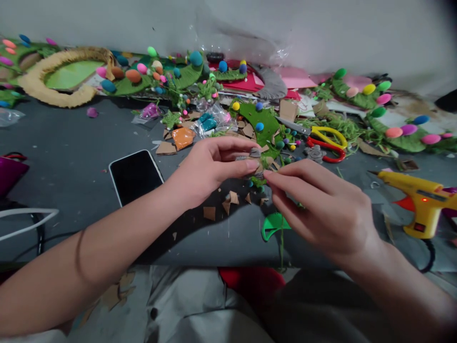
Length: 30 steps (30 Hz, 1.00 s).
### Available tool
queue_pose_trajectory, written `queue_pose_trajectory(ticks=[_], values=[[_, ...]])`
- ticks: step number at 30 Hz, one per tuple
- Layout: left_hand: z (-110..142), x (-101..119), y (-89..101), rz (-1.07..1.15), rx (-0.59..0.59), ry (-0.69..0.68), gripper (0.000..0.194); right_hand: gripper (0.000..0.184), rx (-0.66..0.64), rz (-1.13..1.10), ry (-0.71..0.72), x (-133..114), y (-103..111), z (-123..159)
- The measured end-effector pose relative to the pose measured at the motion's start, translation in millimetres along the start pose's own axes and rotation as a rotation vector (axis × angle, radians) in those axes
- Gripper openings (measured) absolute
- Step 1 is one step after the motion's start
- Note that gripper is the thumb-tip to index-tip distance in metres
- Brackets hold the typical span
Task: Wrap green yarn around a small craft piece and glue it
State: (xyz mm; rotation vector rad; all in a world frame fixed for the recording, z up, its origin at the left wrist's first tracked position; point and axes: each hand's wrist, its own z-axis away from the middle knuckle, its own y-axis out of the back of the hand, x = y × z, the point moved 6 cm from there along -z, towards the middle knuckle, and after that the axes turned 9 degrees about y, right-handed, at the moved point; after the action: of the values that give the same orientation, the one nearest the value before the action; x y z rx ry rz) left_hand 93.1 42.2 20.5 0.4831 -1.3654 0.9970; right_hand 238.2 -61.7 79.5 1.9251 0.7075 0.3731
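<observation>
Above the middle of the table, my left hand [209,166] pinches a small cardboard piece partly wrapped in grey yarn [242,157] between thumb and fingers. My right hand [324,205] meets it from the right, thumb and forefinger pressed together at its lower edge. What lies between those fingertips is too small to make out. Just below the hands are torn cardboard scraps [209,213] and a green crescent-shaped plastic piece [274,225]. Behind them lies a green yarn-wrapped shape [260,121] with coloured balls around it.
Scissors [330,136] with yellow and red handles lie behind my right hand. A yellow glue gun [417,193] with a lit red light stands at right. Left of my hands is a phone [134,176]. Yarn-wrapped crescents and a tan ring [39,88] line the back.
</observation>
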Motion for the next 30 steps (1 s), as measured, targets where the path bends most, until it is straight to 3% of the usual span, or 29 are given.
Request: queue_pose_trajectory(ticks=[8,15,18,25,30], values=[[1,4,-4.8,0.111,-0.073,0.013,0.023,0.018,0.142,-0.299,-0.142,14,1,-1],[4,0,-14.3,-0.120,-0.243,0.043,0.028,0.011,-0.005,-0.524,-0.103,36,-16,-4],[5,-1,-14.4,-0.272,-0.218,0.027,0.030,0.010,-0.051,-0.458,-0.068,38,-18,-3],[8,-2,-18.7,-0.426,-0.182,0.026,0.027,0.006,-0.047,-0.378,-0.194,43,-15,-5],[9,4,-17.2,-0.535,-0.030,-0.052,0.028,0.008,-0.107,-0.623,-0.453,39,-19,-9]])
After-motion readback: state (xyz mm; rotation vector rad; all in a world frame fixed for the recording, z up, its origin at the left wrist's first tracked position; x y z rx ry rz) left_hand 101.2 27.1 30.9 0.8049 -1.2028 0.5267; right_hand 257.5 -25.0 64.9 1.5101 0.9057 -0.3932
